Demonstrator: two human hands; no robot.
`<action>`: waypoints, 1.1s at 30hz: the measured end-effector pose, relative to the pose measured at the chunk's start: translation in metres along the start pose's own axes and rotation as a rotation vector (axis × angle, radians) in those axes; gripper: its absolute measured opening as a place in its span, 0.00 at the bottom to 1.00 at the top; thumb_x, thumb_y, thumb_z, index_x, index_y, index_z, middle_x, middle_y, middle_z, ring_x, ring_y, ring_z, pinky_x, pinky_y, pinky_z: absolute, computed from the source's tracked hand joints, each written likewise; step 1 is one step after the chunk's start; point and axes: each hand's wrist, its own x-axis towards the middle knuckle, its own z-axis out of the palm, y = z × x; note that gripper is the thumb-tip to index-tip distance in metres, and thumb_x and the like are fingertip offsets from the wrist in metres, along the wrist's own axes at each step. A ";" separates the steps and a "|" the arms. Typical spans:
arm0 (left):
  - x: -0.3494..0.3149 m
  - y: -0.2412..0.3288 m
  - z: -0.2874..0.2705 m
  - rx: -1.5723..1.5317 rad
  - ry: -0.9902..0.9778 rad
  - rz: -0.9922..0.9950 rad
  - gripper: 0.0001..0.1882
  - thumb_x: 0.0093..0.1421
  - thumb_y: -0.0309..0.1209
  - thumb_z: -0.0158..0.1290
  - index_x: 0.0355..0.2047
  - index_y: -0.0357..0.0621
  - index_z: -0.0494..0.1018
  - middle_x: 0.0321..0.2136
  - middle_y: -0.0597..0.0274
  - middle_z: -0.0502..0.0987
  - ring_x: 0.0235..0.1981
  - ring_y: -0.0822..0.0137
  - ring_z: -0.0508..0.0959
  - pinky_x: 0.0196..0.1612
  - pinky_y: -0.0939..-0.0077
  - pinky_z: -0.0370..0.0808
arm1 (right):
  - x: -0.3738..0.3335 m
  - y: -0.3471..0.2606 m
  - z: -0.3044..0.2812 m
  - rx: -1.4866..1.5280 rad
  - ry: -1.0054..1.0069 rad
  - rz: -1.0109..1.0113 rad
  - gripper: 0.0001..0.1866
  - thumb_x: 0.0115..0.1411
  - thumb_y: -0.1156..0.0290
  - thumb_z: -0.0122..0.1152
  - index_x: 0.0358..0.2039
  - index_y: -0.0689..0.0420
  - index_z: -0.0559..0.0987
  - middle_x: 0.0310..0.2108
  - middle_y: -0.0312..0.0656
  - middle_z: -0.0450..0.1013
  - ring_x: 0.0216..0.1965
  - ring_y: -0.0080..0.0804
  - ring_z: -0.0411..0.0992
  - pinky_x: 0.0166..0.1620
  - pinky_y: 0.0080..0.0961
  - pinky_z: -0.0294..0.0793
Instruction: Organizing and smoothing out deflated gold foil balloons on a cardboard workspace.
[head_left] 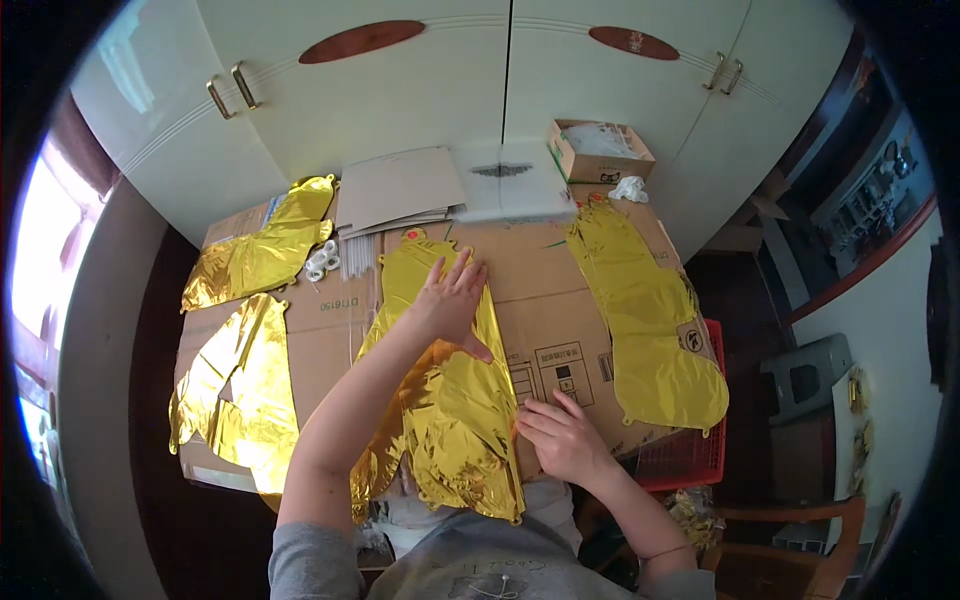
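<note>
A shiny gold foil balloon point(465, 420), flat and creased, lies lengthwise in front of me, with a straight right edge. My left hand point(450, 300) is open, its fingers spread and laid on the upper part of this balloon. Lower down, my right hand point(565, 440) has its fingertips closed at the balloon's right edge; the thumb's underside is hidden. To the right lies another flat gold foil balloon point(650, 330). Two more stretch along the left side: a far foil balloon point(250, 255) and a near foil balloon point(265, 370).
Cardboard point(535, 270) covers the table. Along its back are grey boards point(400, 190), white sticks point(357, 257), small white rolls point(321, 262), a clear plastic packet point(515, 185) and an open box point(600, 160). A red crate point(690, 460) and wooden chair point(840, 530) stand at right.
</note>
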 end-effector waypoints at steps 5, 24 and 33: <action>-0.001 0.000 -0.001 -0.015 -0.015 -0.011 0.79 0.25 0.82 0.50 0.66 0.31 0.45 0.67 0.48 0.48 0.70 0.50 0.40 0.68 0.45 0.40 | 0.011 0.019 -0.017 0.078 -0.142 -0.052 0.12 0.53 0.77 0.53 0.36 0.56 0.82 0.44 0.37 0.77 0.53 0.32 0.71 0.61 0.45 0.61; 0.000 0.001 0.005 -0.031 -0.001 -0.019 0.79 0.26 0.81 0.52 0.67 0.32 0.45 0.68 0.47 0.48 0.70 0.49 0.41 0.68 0.44 0.41 | 0.126 0.116 0.013 -0.217 -0.167 -0.324 0.18 0.59 0.71 0.52 0.50 0.45 0.78 0.57 0.26 0.70 0.64 0.29 0.60 0.62 0.38 0.58; -0.002 0.001 0.001 -0.046 -0.027 -0.030 0.78 0.25 0.80 0.53 0.67 0.32 0.45 0.68 0.47 0.47 0.70 0.48 0.41 0.68 0.44 0.41 | 0.115 0.113 0.009 -0.180 -0.111 -0.359 0.18 0.56 0.73 0.55 0.47 0.47 0.80 0.53 0.27 0.73 0.61 0.31 0.63 0.59 0.39 0.60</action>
